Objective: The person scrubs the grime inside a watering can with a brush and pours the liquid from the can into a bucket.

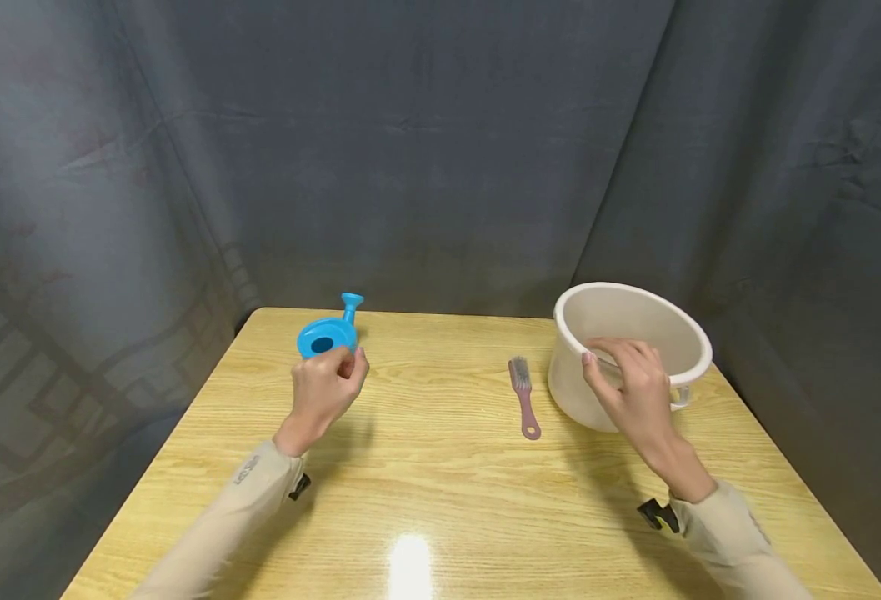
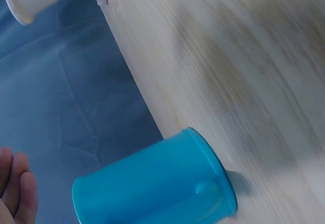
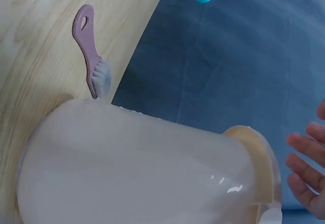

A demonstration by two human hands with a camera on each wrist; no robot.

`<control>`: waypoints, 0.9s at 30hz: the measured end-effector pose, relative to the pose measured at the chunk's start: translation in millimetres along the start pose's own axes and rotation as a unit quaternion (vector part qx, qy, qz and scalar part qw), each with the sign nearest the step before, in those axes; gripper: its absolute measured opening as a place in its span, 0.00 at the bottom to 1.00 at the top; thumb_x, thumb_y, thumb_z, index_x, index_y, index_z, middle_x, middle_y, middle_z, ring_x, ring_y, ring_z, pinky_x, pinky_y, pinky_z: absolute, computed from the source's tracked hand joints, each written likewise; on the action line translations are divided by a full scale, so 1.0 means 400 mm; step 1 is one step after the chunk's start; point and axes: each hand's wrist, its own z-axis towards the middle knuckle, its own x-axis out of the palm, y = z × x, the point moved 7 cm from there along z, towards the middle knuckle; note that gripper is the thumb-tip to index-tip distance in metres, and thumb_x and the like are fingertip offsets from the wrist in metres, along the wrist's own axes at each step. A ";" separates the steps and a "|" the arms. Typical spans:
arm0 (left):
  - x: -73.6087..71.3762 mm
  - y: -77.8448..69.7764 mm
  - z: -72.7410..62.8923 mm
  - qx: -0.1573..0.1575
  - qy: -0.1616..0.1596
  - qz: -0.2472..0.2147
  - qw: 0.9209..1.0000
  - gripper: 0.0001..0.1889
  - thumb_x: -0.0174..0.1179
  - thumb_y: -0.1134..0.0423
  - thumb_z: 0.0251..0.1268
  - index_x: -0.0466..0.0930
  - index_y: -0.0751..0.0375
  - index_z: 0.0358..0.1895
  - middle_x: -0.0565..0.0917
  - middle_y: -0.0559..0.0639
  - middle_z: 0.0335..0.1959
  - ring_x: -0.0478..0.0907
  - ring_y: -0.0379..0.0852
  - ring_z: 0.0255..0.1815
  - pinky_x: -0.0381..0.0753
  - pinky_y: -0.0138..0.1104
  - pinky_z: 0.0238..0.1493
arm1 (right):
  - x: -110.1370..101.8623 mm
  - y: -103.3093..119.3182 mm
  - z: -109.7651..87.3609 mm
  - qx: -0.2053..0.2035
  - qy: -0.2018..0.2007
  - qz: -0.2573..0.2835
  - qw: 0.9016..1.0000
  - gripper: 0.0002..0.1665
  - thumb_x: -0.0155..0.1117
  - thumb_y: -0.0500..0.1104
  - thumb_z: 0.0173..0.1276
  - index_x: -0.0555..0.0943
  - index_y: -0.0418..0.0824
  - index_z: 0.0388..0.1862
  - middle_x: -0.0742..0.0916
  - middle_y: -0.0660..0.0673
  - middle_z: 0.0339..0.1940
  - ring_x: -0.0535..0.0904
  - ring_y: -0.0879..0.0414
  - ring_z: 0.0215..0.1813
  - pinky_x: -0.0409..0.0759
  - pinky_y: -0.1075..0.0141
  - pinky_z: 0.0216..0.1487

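Note:
A blue watering can (image 1: 329, 335) stands at the left back of the table, its spout pointing away. In the head view my left hand (image 1: 327, 385) is in front of it, fingers loosely curled and empty; the left wrist view shows a gap between the fingers (image 2: 20, 191) and the can (image 2: 152, 181). On the right is a white bucket (image 1: 578, 387). My right hand (image 1: 638, 392) hovers by its near rim, thumb and fingers spread. In the right wrist view its fingertips (image 3: 304, 148) are apart from the bucket (image 3: 127, 168).
A brush (image 1: 526, 400) with a mauve handle and grey bristles lies just left of the bucket. The wooden table (image 1: 440, 467) ends at a dark grey curtain (image 1: 410, 167) that hangs behind and along both sides.

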 end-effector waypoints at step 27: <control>0.092 -0.073 -0.001 0.065 0.040 -0.073 0.994 0.13 0.56 0.60 0.64 0.82 0.60 0.24 0.84 0.49 0.21 0.81 0.43 0.20 0.78 0.36 0.18 | 0.167 0.086 -0.038 -0.065 0.151 0.013 0.986 0.16 0.60 0.46 0.73 0.83 0.34 0.49 0.86 0.40 0.49 0.80 0.46 0.51 0.77 0.55 0.53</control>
